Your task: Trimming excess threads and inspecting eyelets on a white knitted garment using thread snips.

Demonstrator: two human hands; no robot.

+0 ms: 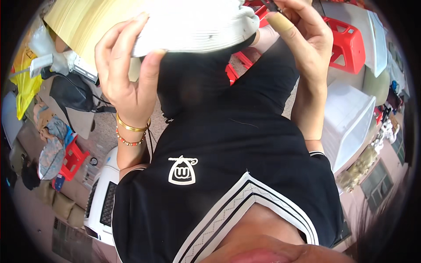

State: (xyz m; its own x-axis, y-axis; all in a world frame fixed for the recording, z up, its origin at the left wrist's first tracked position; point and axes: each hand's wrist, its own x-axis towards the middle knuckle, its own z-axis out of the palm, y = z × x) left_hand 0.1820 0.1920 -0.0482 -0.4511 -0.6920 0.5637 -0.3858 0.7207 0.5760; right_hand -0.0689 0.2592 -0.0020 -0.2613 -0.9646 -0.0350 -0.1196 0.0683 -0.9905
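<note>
A white ribbed knit piece point(193, 28) lies across my lap at the top of the head view, its folded edge toward me and its far part cut off by the frame. My left hand point(125, 72) grips its left corner, thumb at the near edge and fingers on top. To the right of the knit, apart from its bunched end, my right hand point(307, 41) is raised with bent fingers. A small dark tool point(272, 5) shows between its thumb and fingers, mostly cut off by the top edge, so its kind is unclear. The right thumb wears a tan cover.
A light wood-grain board point(74, 26) stands at upper left. Red plastic stools point(348, 46) and a translucent white bin point(348, 118) are at right. On the left are a black bag point(72, 94), a yellow plastic bag point(26, 87) and a white appliance point(103, 197).
</note>
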